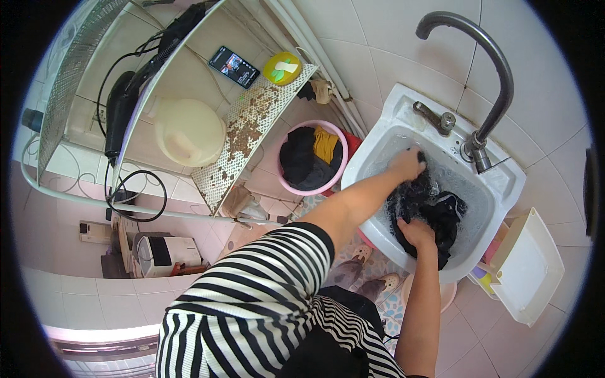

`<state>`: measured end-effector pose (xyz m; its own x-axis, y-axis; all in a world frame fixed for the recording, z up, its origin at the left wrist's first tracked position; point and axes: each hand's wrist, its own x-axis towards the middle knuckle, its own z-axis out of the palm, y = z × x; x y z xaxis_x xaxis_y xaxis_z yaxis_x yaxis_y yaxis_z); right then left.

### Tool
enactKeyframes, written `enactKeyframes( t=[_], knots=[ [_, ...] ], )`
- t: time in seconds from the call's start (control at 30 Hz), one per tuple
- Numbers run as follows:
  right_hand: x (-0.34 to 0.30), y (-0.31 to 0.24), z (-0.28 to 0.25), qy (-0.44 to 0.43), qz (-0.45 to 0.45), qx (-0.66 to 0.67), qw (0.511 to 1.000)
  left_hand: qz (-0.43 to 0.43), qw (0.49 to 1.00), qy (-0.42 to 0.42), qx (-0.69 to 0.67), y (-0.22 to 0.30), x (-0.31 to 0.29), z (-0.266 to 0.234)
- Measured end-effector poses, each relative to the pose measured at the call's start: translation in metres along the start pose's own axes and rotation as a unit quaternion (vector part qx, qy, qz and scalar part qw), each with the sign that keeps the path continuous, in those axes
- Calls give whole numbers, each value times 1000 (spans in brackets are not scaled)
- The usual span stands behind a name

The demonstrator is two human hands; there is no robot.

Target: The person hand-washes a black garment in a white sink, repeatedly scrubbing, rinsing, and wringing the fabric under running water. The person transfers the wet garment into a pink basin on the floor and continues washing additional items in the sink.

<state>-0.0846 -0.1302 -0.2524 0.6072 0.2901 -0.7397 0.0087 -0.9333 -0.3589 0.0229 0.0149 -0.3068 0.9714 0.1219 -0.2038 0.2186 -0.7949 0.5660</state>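
Note:
Wet black clothing (446,217) lies bunched in soapy water inside a white sink (372,179). My left hand (408,165) is at the far side of the basin, its fingers closed on part of the black cloth. Closer to the sink's near edge, my right hand (417,233) grips the same dark bundle, thumb on top; some of its fingers are hidden in the fabric. A pale stripe or trim shows on the cloth to the right. Whether the bundle is one garment or more, I cannot tell.
A curved metal faucet (498,69) rises behind the sink. Left of it, a pink basin (345,160) holds black and yellow clothes. A rusty shelf (246,126) carries a phone (234,67), a yellow soap dish (282,77) and a pale tub (189,132). A white plastic bin (526,271) stands right.

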Motion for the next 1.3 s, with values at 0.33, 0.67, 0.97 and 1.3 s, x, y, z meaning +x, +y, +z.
enactKeyframes(
  t=[0.33,0.67,0.97,1.3],
  knots=[
    [7,3,-2,2,6,2,1000,88,989,-117,30,13,-109,-47],
    [-3,2,4,31,13,7,999,82,977,-2,195,2,-47,7],
    [5,-2,10,26,0,6,1000,-52,973,23,-223,-42,17,-3],
    [21,14,18,61,-50,24,997,97,986,-101,90,4,-115,-21]
  ],
)
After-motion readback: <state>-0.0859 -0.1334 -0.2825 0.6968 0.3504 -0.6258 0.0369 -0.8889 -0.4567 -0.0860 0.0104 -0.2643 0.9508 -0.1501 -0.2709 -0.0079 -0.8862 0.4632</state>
